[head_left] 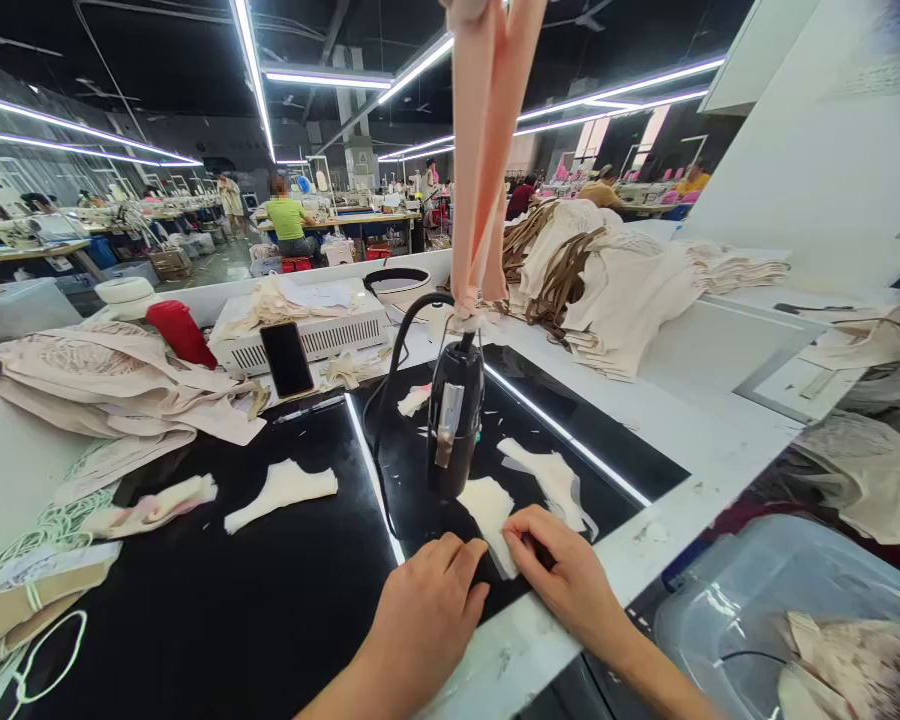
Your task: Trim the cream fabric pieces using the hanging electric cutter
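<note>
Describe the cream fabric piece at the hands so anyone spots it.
On the white table, find the glossy black panel, then the black cylindrical tool hanging above. Just right of its bottom lies a cream fabric piece. Unlike neighbouring scraps, its near end sits between the left hand and right hand.

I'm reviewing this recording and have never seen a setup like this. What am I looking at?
There is no robot: these are a person's bare hands, seen from a camera worn on their head, looking forward and down. The left hand and right hand are at the near end of a cream fabric piece; whether either grips it is unclear. Above it, a black cylindrical device with a cable appears to hang from pink strips. Other pale scraps lie on the glossy black surface. A phone leans behind.
</note>
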`<act>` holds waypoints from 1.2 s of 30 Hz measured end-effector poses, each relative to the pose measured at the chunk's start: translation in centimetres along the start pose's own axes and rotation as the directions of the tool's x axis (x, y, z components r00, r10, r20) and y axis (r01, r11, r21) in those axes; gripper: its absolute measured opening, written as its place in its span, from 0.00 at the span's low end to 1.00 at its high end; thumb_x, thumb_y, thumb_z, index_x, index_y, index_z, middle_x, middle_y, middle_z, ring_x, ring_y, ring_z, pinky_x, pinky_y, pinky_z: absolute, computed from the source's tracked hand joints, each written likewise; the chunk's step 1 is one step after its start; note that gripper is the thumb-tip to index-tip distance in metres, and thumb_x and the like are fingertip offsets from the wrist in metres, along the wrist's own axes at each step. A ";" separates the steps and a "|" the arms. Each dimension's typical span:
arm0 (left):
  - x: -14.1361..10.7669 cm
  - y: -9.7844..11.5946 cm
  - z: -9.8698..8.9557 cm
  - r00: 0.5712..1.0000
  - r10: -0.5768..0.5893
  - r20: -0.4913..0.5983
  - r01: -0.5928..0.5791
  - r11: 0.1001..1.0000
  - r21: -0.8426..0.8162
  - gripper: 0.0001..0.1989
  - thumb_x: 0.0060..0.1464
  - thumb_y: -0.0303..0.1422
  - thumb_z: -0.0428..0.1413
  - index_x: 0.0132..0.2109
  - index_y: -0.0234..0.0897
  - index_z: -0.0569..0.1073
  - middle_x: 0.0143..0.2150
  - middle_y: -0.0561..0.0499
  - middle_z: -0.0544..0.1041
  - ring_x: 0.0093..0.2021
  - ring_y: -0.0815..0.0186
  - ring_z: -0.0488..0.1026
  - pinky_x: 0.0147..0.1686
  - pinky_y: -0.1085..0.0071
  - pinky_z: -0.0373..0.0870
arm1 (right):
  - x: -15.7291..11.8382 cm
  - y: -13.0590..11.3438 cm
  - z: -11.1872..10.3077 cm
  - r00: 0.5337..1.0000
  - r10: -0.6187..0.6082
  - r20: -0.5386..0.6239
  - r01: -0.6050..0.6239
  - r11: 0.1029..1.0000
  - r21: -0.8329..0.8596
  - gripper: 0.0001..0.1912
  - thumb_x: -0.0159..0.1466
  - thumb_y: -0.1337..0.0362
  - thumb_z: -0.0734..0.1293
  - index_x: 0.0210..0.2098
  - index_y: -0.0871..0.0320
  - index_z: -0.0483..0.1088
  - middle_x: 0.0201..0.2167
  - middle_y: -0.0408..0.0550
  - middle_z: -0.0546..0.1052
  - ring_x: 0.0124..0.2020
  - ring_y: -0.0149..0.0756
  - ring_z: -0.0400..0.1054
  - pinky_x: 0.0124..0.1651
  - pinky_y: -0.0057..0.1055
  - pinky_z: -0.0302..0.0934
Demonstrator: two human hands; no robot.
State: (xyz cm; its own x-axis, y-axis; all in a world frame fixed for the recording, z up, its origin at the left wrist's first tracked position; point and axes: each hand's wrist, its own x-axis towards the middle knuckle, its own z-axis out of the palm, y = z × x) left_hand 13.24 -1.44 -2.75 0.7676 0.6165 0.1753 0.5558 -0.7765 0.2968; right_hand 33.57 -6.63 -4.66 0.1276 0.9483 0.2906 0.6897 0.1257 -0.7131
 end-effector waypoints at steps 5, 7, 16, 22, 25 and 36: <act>-0.1 0.0 -0.2 0.999 0.016 -0.030 -0.017 1.000 -0.002 0.21 0.65 0.28 0.57 0.63 0.42 0.67 0.46 0.52 0.78 0.42 0.61 0.79 0.39 0.66 0.78 | 0.0 -0.1 0.0 1.000 -0.003 0.005 0.003 1.000 0.007 0.12 0.73 0.62 0.59 0.34 0.54 0.69 0.31 0.44 0.73 0.29 0.35 0.66 0.34 0.33 0.60; -0.1 -0.1 -0.1 0.999 0.031 -0.030 -0.031 0.999 0.012 0.21 0.65 0.29 0.57 0.63 0.43 0.67 0.46 0.51 0.77 0.42 0.60 0.78 0.38 0.65 0.78 | 0.0 -0.1 0.0 1.000 -0.006 0.005 0.006 1.000 0.008 0.12 0.73 0.62 0.60 0.34 0.54 0.69 0.31 0.43 0.73 0.29 0.34 0.66 0.34 0.33 0.60; -0.1 -0.3 0.2 0.998 0.066 -0.003 -0.065 0.997 0.047 0.16 0.67 0.33 0.56 0.60 0.44 0.69 0.45 0.50 0.75 0.40 0.59 0.77 0.38 0.61 0.78 | 0.1 0.0 0.1 0.999 -0.008 -0.035 0.009 1.000 0.030 0.12 0.73 0.62 0.60 0.34 0.53 0.69 0.29 0.43 0.71 0.28 0.35 0.66 0.31 0.32 0.60; -0.2 -0.2 0.1 0.999 0.052 0.000 -0.052 0.997 0.050 0.17 0.67 0.33 0.56 0.61 0.44 0.68 0.46 0.50 0.75 0.42 0.58 0.77 0.39 0.61 0.79 | 0.0 0.1 0.3 0.999 -0.052 0.001 0.052 0.997 0.057 0.09 0.71 0.58 0.65 0.47 0.51 0.74 0.40 0.47 0.77 0.37 0.39 0.71 0.40 0.36 0.66; -0.3 0.0 0.0 0.998 0.059 0.000 -0.059 0.997 0.049 0.18 0.67 0.32 0.55 0.62 0.43 0.67 0.46 0.50 0.75 0.41 0.58 0.76 0.37 0.61 0.79 | 0.0 0.1 0.4 0.998 -0.064 0.012 0.063 0.995 0.072 0.09 0.73 0.58 0.63 0.45 0.50 0.75 0.41 0.47 0.77 0.43 0.42 0.73 0.46 0.37 0.66; -0.3 0.1 0.2 0.992 0.115 -0.050 -0.113 0.993 0.033 0.21 0.66 0.30 0.54 0.64 0.40 0.65 0.44 0.48 0.74 0.37 0.60 0.75 0.32 0.64 0.74 | 0.2 -0.2 -0.1 0.996 0.050 -0.076 -0.037 0.986 0.164 0.14 0.71 0.54 0.63 0.37 0.52 0.77 0.40 0.50 0.79 0.39 0.42 0.75 0.38 0.34 0.68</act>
State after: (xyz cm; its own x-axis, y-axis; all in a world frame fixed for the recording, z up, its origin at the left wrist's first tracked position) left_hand 13.10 -1.75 -3.01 0.8093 0.5292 0.2549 0.4759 -0.8451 0.2436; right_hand 33.52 -6.49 -4.38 0.2155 0.9285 0.3024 0.5585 0.1369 -0.8181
